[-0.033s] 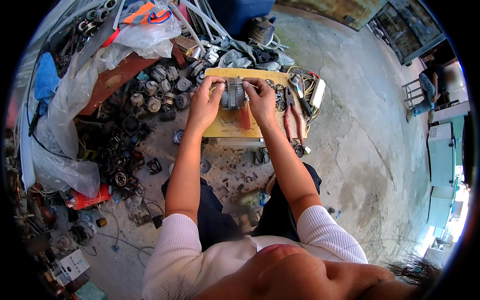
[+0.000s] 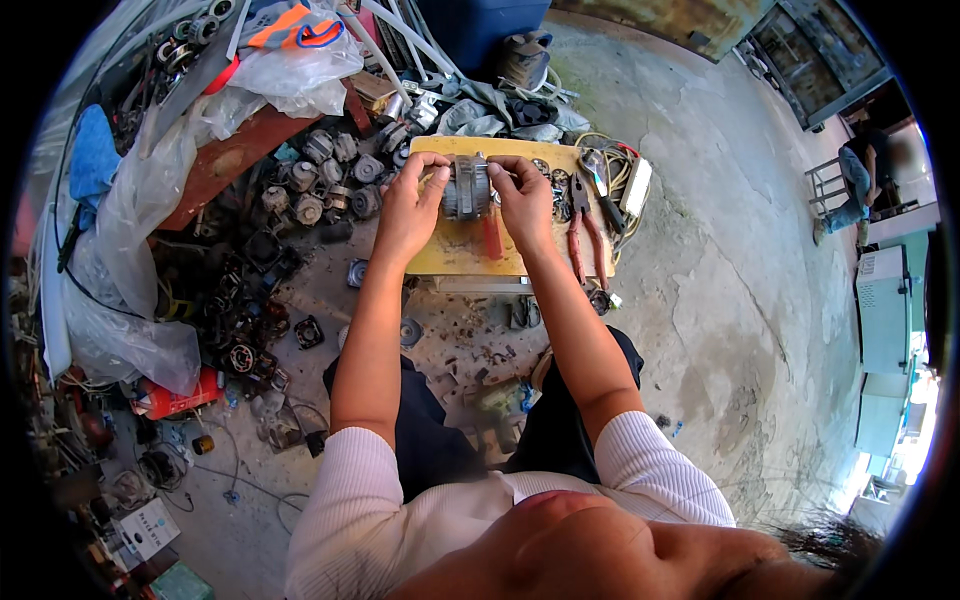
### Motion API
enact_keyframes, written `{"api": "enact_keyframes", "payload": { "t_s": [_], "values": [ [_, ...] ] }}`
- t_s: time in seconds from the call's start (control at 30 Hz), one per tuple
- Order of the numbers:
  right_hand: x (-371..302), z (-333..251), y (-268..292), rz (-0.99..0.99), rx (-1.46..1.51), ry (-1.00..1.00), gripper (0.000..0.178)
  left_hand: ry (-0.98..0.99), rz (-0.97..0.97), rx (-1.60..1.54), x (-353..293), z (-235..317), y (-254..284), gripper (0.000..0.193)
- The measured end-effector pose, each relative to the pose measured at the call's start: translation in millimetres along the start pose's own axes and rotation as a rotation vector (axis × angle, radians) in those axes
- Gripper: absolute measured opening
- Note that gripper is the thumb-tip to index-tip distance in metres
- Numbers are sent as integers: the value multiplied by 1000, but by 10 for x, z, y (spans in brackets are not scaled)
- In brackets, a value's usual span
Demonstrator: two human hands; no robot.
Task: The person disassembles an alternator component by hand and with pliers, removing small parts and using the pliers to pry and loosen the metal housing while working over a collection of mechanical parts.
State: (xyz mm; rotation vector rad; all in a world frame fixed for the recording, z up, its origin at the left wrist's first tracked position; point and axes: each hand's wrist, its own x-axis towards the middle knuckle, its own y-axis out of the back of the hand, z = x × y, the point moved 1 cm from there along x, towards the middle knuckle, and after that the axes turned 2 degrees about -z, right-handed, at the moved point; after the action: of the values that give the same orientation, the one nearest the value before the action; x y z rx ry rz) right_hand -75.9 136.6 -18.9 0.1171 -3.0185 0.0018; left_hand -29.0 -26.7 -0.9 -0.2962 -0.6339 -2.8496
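Note:
A grey metal motor (image 2: 465, 187), small and roughly cylindrical, is held between both hands above a yellow board (image 2: 440, 262). My left hand (image 2: 412, 205) pinches its left end with thumb and fingers. At its right end, my right hand (image 2: 522, 200) has the fingers and thumb closed; part of the grip is hidden. A red handle (image 2: 492, 238) lies on the board just below the motor. Right of my right hand are red-handled pliers (image 2: 578, 220) and a black-handled tool (image 2: 600, 185). Small dark round parts (image 2: 558, 183) lie between my right hand and the pliers.
Several similar motors (image 2: 310, 175) are heaped on the floor left of the board. A white power strip (image 2: 636, 188) with cables sits at its right edge. Plastic sheeting (image 2: 150, 250) and a red object (image 2: 180, 393) are farther left. A person (image 2: 858, 180) sits at far right.

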Motion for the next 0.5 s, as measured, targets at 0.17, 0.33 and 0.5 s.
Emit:
{"api": "enact_keyframes", "payload": {
  "t_s": [0.17, 0.33, 0.5],
  "values": [
    [89, 212, 97, -11, 43, 20, 13, -44, -8, -71, -6, 22, -19, 21],
    [19, 44, 39, 75, 317, -91, 15, 0, -9, -295, 1, -22, -5, 19],
    [-266, -134, -61, 5, -26, 171, 9, 102, 32, -506, 10, -53, -18, 20]
  ]
}}
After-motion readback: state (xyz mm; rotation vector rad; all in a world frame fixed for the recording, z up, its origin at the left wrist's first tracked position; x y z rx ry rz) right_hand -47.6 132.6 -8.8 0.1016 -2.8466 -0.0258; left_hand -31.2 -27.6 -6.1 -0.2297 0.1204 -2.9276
